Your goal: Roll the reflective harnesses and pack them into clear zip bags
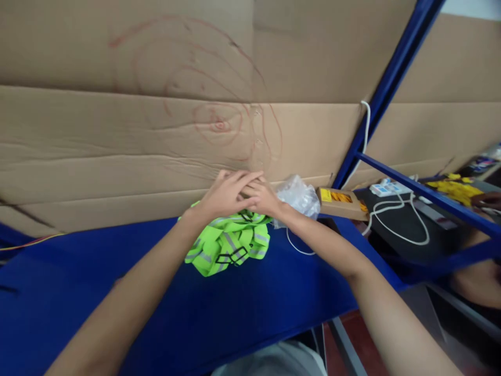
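My left hand [227, 194] and my right hand [268, 197] meet above a pile of neon-green reflective straps [229, 245] near the cardboard wall. The left fingers are stretched out and lie across the right hand, with gaps between them. Partly covered by them, the right fingers look extended toward the left; their tips are hidden. No object shows in either hand. The straps carry grey reflective bands and black buckles [233, 256], and lie bunched on the blue table [250, 297].
Behind my right forearm sit a crumpled clear plastic bag [299, 198] and an open cardboard box [342, 202] with orange items. A blue metal frame [385, 94] rises at right. Beyond it are a white power strip [389, 188], cables, yellow items [454, 189] and another person's arm [477, 277].
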A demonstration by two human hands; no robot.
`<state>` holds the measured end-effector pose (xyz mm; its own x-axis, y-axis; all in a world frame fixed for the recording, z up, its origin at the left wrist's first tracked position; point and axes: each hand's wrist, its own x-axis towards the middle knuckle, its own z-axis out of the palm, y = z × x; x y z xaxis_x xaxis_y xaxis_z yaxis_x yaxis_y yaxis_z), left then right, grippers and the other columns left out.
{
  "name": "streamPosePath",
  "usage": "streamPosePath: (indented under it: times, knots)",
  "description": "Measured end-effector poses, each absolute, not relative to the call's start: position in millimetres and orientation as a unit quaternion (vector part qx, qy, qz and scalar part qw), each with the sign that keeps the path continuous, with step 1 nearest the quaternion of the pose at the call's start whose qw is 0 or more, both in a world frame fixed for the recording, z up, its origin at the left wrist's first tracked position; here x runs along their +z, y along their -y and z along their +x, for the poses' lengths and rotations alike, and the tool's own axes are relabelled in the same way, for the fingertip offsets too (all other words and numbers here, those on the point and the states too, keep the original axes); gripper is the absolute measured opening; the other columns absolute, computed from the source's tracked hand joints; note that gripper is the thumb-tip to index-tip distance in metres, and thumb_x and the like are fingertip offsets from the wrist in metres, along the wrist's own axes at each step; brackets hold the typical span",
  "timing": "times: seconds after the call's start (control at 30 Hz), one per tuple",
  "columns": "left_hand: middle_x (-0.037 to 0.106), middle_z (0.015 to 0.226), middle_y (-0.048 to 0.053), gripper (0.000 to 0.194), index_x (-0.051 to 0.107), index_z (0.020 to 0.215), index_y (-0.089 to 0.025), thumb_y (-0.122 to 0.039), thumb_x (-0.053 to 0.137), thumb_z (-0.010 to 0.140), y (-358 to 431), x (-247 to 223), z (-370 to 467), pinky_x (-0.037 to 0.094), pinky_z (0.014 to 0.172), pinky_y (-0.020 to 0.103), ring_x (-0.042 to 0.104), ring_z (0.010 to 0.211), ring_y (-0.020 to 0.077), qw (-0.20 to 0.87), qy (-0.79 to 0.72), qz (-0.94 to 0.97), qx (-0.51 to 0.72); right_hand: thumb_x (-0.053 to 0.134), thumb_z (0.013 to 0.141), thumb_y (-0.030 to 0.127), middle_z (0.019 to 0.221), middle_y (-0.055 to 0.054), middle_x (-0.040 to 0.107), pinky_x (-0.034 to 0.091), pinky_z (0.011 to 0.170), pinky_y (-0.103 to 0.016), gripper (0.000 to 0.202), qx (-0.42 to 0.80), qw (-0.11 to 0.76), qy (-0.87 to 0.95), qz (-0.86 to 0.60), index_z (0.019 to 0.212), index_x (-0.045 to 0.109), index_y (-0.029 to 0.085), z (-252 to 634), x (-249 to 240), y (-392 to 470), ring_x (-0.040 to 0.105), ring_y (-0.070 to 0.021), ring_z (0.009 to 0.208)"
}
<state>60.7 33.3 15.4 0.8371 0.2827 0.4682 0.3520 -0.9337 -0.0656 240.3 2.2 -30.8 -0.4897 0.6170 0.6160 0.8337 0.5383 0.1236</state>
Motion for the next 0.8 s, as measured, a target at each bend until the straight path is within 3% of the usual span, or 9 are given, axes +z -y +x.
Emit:
streamPosePath:
  times: [0.07,0.2,0.37,0.5,0.63,0.8]
  knots:
    - [0.061,0.147,0.012,0.063,0.044,0.157,-0.028,-0.06,0.046,0.103,-18,-13,46,0.039,0.11,0.045,0.058,0.132,0.0302,0.024,0.23,-0.94,-0.251,0.055,0.103,0.031,0.135,-0.011,0.07,0.048,0.107,-0.038,0.033,-0.122,0.292,0.841,-0.439,0.13,0.068,0.017,236,-53,16,0.063,-0.0231,0.127]
    - [0.066,0.14,0.013,0.054,0.063,0.139,-0.024,-0.059,0.051,0.1,7,-69,15,0.046,0.108,0.049,0.063,0.128,0.0341,0.06,0.338,-0.89,-0.3,0.047,0.109,0.037,0.132,-0.008,0.072,0.045,0.104,-0.034,0.035,-0.043,0.313,0.811,-0.493,0.129,0.068,0.019,240,-97,50,0.066,-0.0194,0.123]
    - [0.074,0.126,0.017,0.052,0.071,0.133,-0.02,-0.053,0.06,0.094,16,-122,-6,0.045,0.111,0.055,0.068,0.12,0.0388,0.043,0.325,-0.865,-0.38,0.041,0.111,0.039,0.156,-0.011,0.055,0.036,0.119,-0.034,0.047,-0.049,0.246,0.847,-0.468,0.148,0.054,0.014,246,-141,78,0.047,-0.0174,0.147]
    - [0.075,0.12,0.018,0.049,0.072,0.13,-0.018,-0.048,0.065,0.091,15,-137,-10,0.042,0.112,0.058,0.069,0.118,0.0398,0.019,0.322,-0.854,-0.407,0.042,0.109,0.044,0.158,-0.015,0.048,0.033,0.124,-0.038,0.051,-0.041,0.284,0.844,-0.453,0.147,0.054,0.012,248,-146,81,0.04,-0.021,0.15]
    - [0.076,0.119,0.013,0.041,0.071,0.127,-0.023,-0.035,0.073,0.088,16,-139,-17,0.047,0.108,0.052,0.071,0.112,0.034,-0.014,0.348,-0.838,-0.419,0.048,0.106,0.036,0.156,-0.019,0.045,0.037,0.122,-0.047,0.047,-0.029,0.358,0.802,-0.477,0.146,0.053,0.012,249,-142,82,0.036,-0.0267,0.152]
    - [0.076,0.104,0.008,0.045,0.071,0.126,-0.034,-0.027,0.071,0.081,24,-140,-35,0.054,0.089,0.054,0.071,0.096,0.0354,-0.072,0.437,-0.785,-0.433,0.056,0.1,0.034,0.153,-0.017,0.049,0.043,0.114,-0.053,0.063,0.07,0.383,0.748,-0.537,0.159,0.033,0.022,251,-141,82,0.045,-0.0301,0.146]
